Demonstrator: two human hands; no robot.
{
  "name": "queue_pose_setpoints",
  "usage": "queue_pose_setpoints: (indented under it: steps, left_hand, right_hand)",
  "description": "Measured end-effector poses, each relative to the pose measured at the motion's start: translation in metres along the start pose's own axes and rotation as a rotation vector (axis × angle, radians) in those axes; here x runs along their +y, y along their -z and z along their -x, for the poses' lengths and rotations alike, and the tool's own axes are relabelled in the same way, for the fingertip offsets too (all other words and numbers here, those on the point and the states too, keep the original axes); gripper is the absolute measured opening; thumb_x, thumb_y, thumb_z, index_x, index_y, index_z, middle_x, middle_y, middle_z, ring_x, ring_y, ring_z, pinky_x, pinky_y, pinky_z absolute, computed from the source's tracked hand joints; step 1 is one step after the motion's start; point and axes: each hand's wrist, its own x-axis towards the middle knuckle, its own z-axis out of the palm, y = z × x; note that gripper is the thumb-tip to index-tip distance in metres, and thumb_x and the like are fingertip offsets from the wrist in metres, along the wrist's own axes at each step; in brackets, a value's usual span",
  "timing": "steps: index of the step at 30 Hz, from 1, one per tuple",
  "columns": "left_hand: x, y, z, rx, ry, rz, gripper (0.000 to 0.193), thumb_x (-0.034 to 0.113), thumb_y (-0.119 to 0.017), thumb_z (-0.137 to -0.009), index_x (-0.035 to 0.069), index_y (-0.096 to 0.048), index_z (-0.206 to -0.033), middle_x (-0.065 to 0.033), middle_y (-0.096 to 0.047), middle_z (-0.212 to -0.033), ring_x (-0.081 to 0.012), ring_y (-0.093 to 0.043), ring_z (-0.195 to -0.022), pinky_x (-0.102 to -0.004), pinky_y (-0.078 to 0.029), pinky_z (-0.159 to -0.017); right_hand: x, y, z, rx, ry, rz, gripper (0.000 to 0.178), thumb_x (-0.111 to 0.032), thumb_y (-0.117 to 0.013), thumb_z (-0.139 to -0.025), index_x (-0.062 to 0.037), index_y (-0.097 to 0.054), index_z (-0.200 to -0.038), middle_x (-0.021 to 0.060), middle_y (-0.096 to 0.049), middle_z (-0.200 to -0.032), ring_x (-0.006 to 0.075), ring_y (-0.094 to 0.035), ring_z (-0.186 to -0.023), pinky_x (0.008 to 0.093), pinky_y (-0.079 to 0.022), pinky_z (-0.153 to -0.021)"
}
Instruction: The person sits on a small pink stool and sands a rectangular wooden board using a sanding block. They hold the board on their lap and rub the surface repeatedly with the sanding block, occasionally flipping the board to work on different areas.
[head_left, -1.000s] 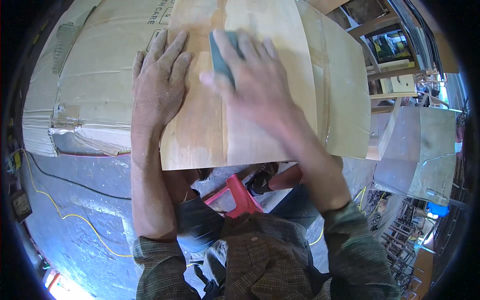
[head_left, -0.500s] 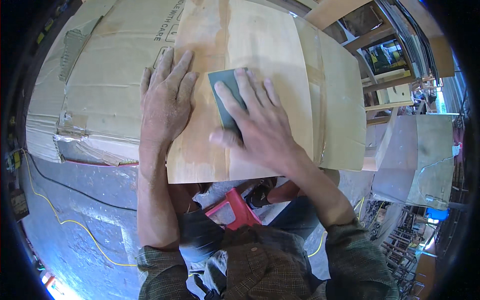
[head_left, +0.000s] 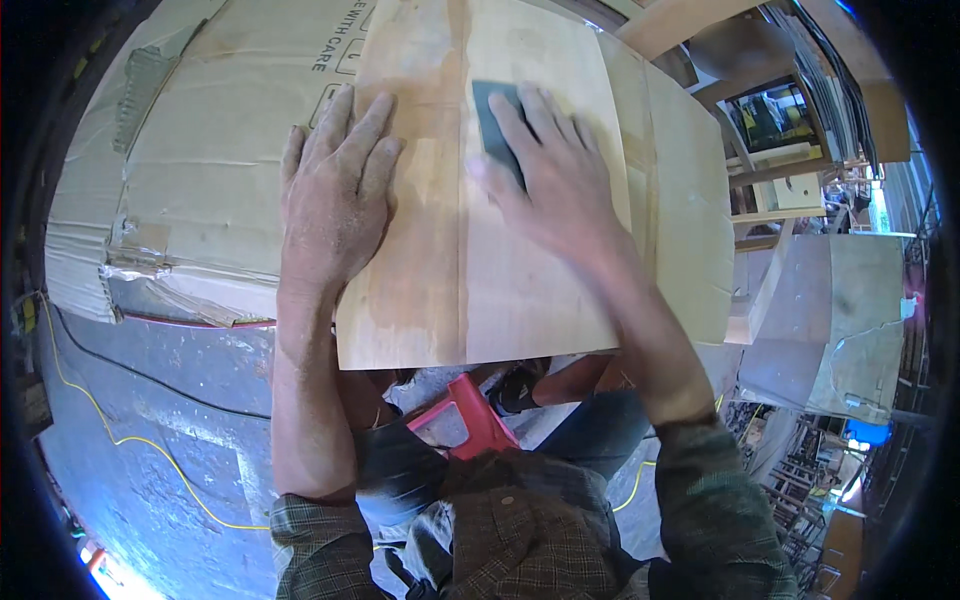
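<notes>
A thin, pale wooden panel (head_left: 410, 290) lies lengthwise before me, with darker brownish patches on its left half and a seam down the middle. My right hand (head_left: 565, 180) presses a dark grey-green piece of sandpaper (head_left: 488, 115) against the panel's right half. Its fingers stretch over the sheet, hiding much of it, and the thumb is blurred at the sheet's lower left. My left hand (head_left: 338, 190), dusty and flat with fingers slightly spread, rests along the panel's left edge, partly over the cardboard (head_left: 230, 120) and holding nothing.
Cardboard spreads beneath the panel and to both sides, torn at its near left edge. A red plastic stool (head_left: 470, 415) stands below, between my legs. A yellow cable (head_left: 165, 455) and a black cable (head_left: 150, 375) run across the floor. Wooden frames (head_left: 775, 215) stand at the right.
My right hand and the sandpaper have slid away from me and to the right across the panel. My left hand has stayed nearly in place.
</notes>
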Motion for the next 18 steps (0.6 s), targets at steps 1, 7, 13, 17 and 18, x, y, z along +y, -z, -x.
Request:
queue_pose_setpoints:
  steps: [1, 7, 13, 17, 18]
  left_hand:
    - [0.0, -0.002, 0.0, 0.003, 0.011, 0.017, 0.04, 0.021, -0.049, -0.092, 0.012, -0.054, -0.13, -0.0199, -0.045, -0.138, -0.0304, -0.039, -0.13, -0.0478, -0.021, -0.111]
    - [0.01, -0.001, -0.004, -0.044, 0.063, 0.085, 0.039, 0.022, -0.045, -0.096, 0.01, -0.052, -0.132, -0.0181, -0.04, -0.142, -0.0279, -0.035, -0.134, -0.0446, -0.018, -0.113]
    - [0.004, 0.003, 0.0, -0.028, 0.076, 0.079, 0.039, 0.023, -0.046, -0.095, 0.01, -0.053, -0.13, -0.0202, -0.041, -0.14, -0.0297, -0.037, -0.132, -0.0449, -0.019, -0.112]
    - [0.001, 0.005, 0.005, -0.011, 0.069, 0.064, 0.039, 0.027, -0.048, -0.094, 0.012, -0.055, -0.129, -0.0204, -0.043, -0.139, -0.0312, -0.04, -0.13, -0.0468, -0.021, -0.111]
    - [0.002, 0.005, 0.0, 0.002, 0.064, 0.063, 0.039, 0.027, -0.047, -0.094, 0.012, -0.055, -0.129, -0.0202, -0.042, -0.14, -0.031, -0.04, -0.13, -0.0467, -0.02, -0.111]
  right_hand:
    - [0.007, -0.006, -0.01, 0.002, -0.041, -0.001, 0.068, -0.055, -0.041, -0.09, -0.004, -0.043, -0.135, 0.0255, -0.039, -0.14, 0.0408, -0.035, -0.131, 0.0536, -0.024, -0.108]
    - [0.06, -0.029, -0.072, -0.022, -0.234, -0.033, 0.069, -0.052, -0.04, -0.091, -0.003, -0.038, -0.139, 0.0208, -0.034, -0.145, 0.0398, -0.029, -0.135, 0.0546, -0.021, -0.109]
    - [0.028, -0.003, -0.004, -0.089, -0.122, -0.019, 0.067, -0.047, -0.044, -0.092, 0.0024, -0.037, -0.137, 0.0223, -0.034, -0.144, 0.0382, -0.028, -0.136, 0.052, -0.022, -0.11]
    - [0.046, -0.015, -0.043, -0.036, -0.077, -0.05, 0.068, -0.048, -0.042, -0.092, 0.0028, -0.037, -0.137, 0.0242, -0.037, -0.142, 0.0349, -0.031, -0.135, 0.0463, -0.023, -0.111]
    - [0.062, -0.021, -0.069, -0.046, -0.129, -0.037, 0.068, -0.05, -0.042, -0.092, 0.0024, -0.039, -0.137, 0.0232, -0.037, -0.142, 0.0357, -0.032, -0.135, 0.0441, -0.025, -0.111]
